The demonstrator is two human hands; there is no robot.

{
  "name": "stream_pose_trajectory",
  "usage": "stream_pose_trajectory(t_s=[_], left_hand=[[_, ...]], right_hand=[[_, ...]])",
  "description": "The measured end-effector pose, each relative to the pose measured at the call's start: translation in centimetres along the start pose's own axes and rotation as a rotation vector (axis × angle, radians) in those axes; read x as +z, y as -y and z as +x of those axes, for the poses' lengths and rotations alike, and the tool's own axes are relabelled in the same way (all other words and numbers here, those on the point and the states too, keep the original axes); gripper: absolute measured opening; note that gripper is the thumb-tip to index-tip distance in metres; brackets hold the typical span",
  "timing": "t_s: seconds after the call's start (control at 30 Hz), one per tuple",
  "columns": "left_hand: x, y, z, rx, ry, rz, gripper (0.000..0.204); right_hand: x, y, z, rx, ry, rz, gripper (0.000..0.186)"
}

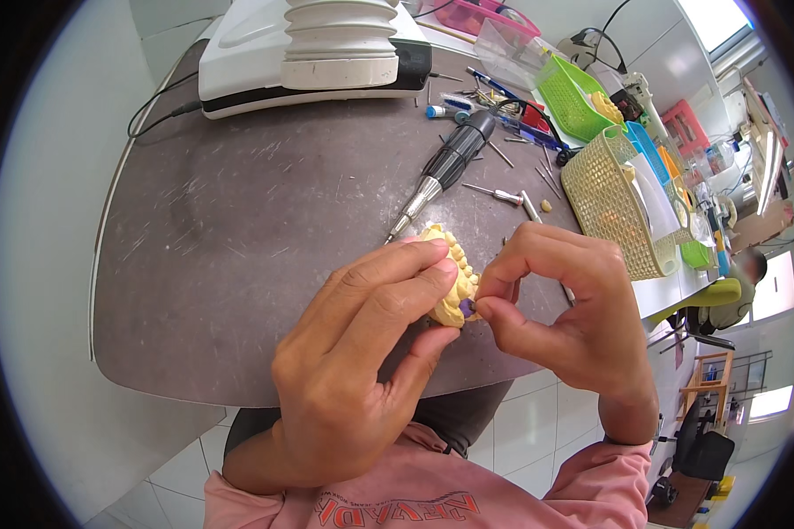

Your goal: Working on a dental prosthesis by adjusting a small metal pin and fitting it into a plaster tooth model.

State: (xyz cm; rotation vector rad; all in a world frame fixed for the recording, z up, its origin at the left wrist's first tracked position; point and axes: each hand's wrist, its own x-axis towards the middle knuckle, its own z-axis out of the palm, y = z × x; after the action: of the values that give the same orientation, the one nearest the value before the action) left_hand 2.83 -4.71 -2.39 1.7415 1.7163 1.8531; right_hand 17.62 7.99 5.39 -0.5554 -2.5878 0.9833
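Close in front of me, over the near part of the bench, my left hand (353, 344) is wrapped round a yellow plaster dental model (460, 280). Its thumb presses the model's near end and its fingers lie over the far side. A row of moulded teeth faces right. Toward the near end of that row is a small purple patch (468, 307). My right hand (573, 309) pinches thumb and forefinger together right at this patch; whatever sits between the fingertips is too small and hidden to name.
A black and silver rotary handpiece (454, 159) lies just beyond the model. Thin burs and hand tools (503, 196) are scattered to its right, beside a beige basket (613, 198) and a green basket (573, 101). A white machine with a ribbed hose (340, 44) stands at the back.
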Motion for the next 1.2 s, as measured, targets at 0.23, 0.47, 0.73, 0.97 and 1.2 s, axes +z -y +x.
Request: stream_pose_trajectory(t_s=[0.23, 0.47, 0.73, 0.97, 1.2], left_hand=[[0.3, -0.5, 0.1, -0.018, -0.008, 0.046, 0.051], [1.0, -0.5, 0.3, -0.039, -0.005, 0.106, 0.061], [0.7, 0.0, -0.5, -0.016, 0.029, -0.055, 0.06], [0.8, 0.2, -0.7, -0.126, 0.046, -0.228, 0.06], [0.4, 0.1, -0.4, -0.155, 0.069, -0.177, 0.055]], right_hand=[[1.0, -0.1, -0.1, 0.023, -0.115, 0.0, 0.008], [1.7, -1.1, -0.9, 0.119, -0.16, 0.219, 0.012], [1.5, -1.1, -1.7, 0.122, -0.141, 0.473, 0.015], [2.5, -1.6, -2.2, -0.029, -0.213, 0.346, 0.018], [3.3, -2.2, -2.2, -0.025, -0.279, 0.371, 0.017]])
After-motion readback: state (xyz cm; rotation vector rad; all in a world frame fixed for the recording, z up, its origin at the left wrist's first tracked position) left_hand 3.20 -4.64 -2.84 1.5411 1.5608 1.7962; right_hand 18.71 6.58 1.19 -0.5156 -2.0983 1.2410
